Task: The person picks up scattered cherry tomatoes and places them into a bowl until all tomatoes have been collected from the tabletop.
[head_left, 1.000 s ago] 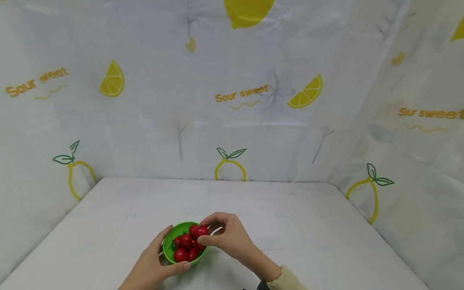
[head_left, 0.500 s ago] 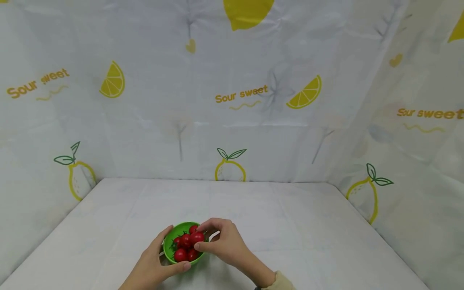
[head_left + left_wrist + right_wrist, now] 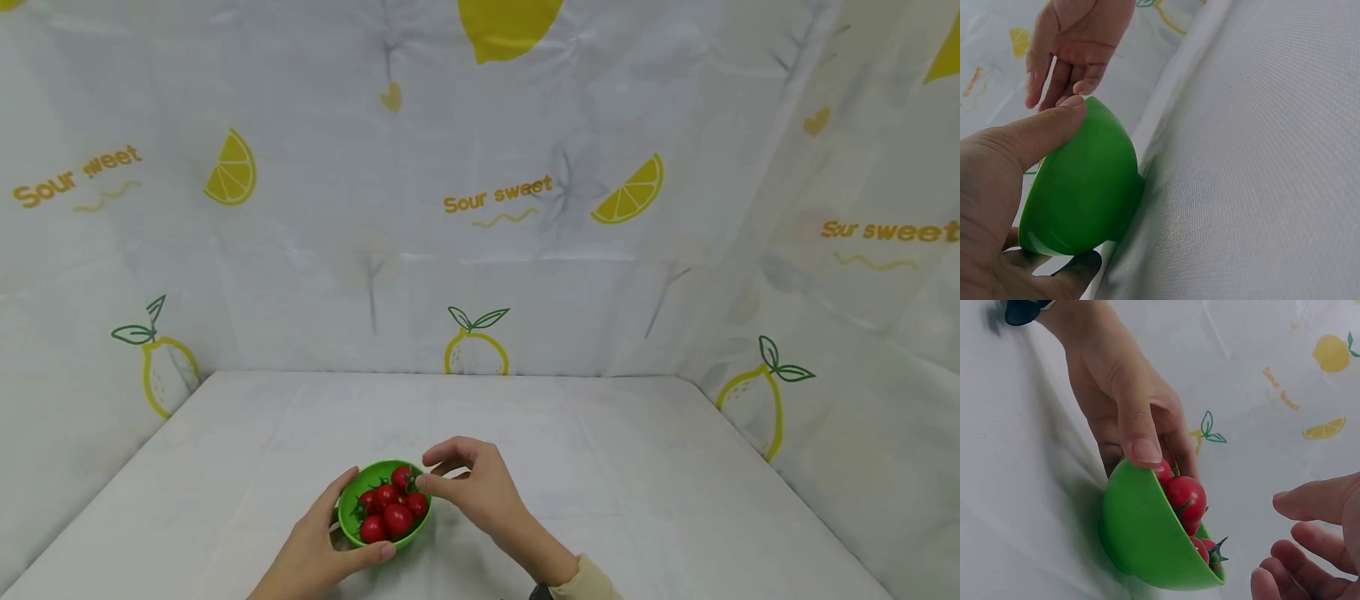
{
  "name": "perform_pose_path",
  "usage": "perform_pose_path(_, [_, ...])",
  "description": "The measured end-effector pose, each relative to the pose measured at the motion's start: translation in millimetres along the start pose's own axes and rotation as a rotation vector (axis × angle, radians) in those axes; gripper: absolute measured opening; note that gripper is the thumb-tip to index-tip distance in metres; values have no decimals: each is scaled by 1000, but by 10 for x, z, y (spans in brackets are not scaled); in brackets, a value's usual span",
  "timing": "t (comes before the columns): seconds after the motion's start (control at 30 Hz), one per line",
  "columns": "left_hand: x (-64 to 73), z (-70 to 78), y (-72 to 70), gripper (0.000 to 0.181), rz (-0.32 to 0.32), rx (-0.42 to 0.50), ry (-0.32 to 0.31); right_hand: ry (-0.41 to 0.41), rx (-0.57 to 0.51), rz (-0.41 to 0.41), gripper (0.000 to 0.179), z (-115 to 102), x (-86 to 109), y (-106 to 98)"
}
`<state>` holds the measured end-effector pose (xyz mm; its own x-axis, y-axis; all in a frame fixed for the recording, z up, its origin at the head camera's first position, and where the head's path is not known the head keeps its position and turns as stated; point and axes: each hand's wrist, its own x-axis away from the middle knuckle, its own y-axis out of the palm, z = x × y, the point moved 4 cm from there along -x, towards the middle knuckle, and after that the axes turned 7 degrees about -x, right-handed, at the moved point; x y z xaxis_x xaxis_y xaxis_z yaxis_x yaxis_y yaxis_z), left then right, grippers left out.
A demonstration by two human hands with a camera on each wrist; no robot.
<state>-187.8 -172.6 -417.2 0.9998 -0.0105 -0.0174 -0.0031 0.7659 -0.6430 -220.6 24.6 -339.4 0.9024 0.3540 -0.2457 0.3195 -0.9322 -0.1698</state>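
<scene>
A green bowl (image 3: 363,483) holds several cherry tomatoes (image 3: 398,521), some with green stems. My left hand (image 3: 311,533) grips the bowl from its left side, thumb on the near rim and fingers round the far side. In the left wrist view, the bowl's outer wall (image 3: 1097,181) hides its contents, and its foot stands at the white cloth. My right hand (image 3: 480,492) hovers by the bowl's right rim with fingers loosely bent. The right wrist view has this right hand (image 3: 1316,550) apart from the bowl, nothing between thumb and fingers.
White cloth (image 3: 585,467) covers the table under the bowl. Behind it and at both sides rise white sheets printed with lemons (image 3: 477,354) and lettering. A dark band (image 3: 1021,311) shows on the left wrist.
My right hand brought a cherry tomato left over the bowl, let it go among the others, and drew back to the upper right. The left hand and the bowl have stayed in place.
</scene>
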Motion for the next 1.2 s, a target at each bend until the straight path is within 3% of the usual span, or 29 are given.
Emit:
perform_pose_path(0.27, [20, -38, -33, 101, 17, -42, -15, 39, 19, 89, 18, 208, -127, -85])
perform_pose_path(0.87, [77, -58, -13, 105, 6, -6, -91, 58, 6, 124, 15, 284, -116, -115])
perform_pose_path(1.07, [85, -34, -24, 113, 25, -14, -51, 41, 27, 139, 13, 266, -121, -147])
perform_pose_path(1.2, [91, 10, -75, 102, 37, 9, -39, 6, 124, 145, 16, 227, -129, -209])
